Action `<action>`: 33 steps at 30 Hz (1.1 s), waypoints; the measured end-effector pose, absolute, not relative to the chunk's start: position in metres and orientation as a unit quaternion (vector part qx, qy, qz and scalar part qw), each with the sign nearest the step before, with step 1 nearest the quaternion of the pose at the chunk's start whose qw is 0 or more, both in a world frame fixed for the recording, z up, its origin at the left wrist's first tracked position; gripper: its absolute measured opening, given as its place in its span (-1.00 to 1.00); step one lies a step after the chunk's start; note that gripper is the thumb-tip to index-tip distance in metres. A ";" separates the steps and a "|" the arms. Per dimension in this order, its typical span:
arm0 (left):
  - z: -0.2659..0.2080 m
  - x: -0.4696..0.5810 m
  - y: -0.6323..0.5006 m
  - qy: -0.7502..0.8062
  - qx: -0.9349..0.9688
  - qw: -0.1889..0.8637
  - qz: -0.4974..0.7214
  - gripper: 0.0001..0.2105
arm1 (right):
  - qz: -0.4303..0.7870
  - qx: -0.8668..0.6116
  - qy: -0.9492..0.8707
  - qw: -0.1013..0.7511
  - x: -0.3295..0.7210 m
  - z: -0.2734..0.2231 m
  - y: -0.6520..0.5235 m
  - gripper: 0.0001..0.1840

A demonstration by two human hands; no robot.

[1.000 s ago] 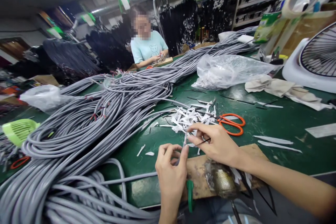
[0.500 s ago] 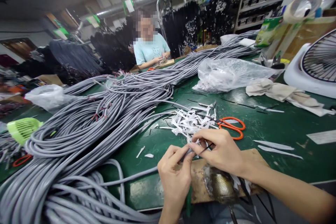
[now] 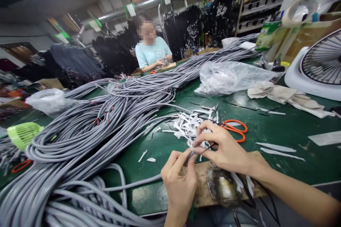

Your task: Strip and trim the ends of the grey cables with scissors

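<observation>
My left hand (image 3: 179, 173) is closed around the end of a grey cable (image 3: 142, 180), which runs in from the left. My right hand (image 3: 222, 149) meets it at the cable's tip, thumb and fingers pinched there; a thin black strand (image 3: 208, 149) passes between them. What exactly the right fingertips grip is partly hidden. Just beyond the hands lies a pile of white paper-like strips (image 3: 183, 125). Orange-handled scissors (image 3: 236, 129) rest at the pile's right side. Below my right hand, a wooden board (image 3: 201, 184) carries a dark, brownish taped lump (image 3: 225, 186).
Long bundles of grey cable (image 3: 87, 127) cover the table's left and middle. A plastic bag (image 3: 231, 76), a cloth glove (image 3: 287, 97) and a white fan (image 3: 301, 71) stand to the right. A green basket (image 3: 23, 134) is at left. Across the table sits a co-worker (image 3: 153, 55).
My right hand's fingers have lifted and spread a little at the cable tip. My left hand keeps its hold, and the view has shifted slightly.
</observation>
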State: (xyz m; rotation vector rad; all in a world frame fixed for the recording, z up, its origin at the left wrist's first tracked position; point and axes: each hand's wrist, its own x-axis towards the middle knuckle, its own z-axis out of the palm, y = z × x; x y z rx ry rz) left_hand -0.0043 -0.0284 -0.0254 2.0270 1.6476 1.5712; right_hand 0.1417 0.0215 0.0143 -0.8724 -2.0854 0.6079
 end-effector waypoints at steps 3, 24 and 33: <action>-0.024 -0.008 -0.027 0.545 0.652 0.080 0.521 -0.92 | 0.179 -0.309 -0.839 0.410 0.140 0.008 0.021 -0.88; -0.020 -0.018 -0.035 0.536 0.648 0.181 0.510 -0.79 | 0.344 -0.279 -0.829 0.343 0.133 0.011 0.023 -0.88; -0.029 -0.018 -0.035 0.539 0.550 0.268 0.579 -0.91 | 0.298 -0.281 -0.846 0.342 0.132 0.015 0.018 -0.87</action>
